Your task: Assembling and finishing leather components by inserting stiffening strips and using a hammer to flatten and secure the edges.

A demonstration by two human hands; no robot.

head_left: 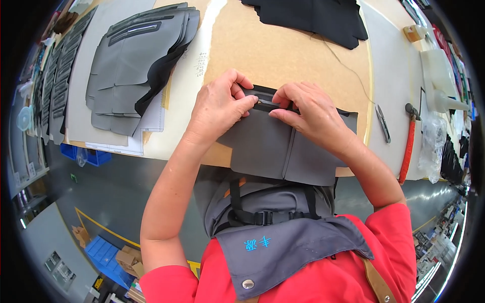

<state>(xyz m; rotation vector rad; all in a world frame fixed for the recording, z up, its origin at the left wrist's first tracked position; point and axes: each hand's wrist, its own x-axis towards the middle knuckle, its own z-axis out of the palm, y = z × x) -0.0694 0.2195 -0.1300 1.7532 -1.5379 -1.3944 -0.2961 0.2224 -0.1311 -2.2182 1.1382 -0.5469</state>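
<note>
A tan-topped worktable (242, 55) stands above grey floor (121, 187). The smooth grey panel (260, 146) bears a black-bordered slot (265, 97), pinched by the fingers of left hand (220, 103) and right hand (308, 108).

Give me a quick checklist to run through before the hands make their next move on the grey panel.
1. Left hand on the grey panel: ok, at the left end of the dark-edged slot.
2. Right hand on the panel: ok, at the slot's right end.
3. Slot's full outline visible: not ok, fingers cover its ends.
4. Slot edges properly attached: cannot tell, too small and partly hidden.
5. Snips and red-handled hammer apart from the panel: ok, both to its right.
6. Stacked grey panels kept separate: ok, over on the left.
</note>
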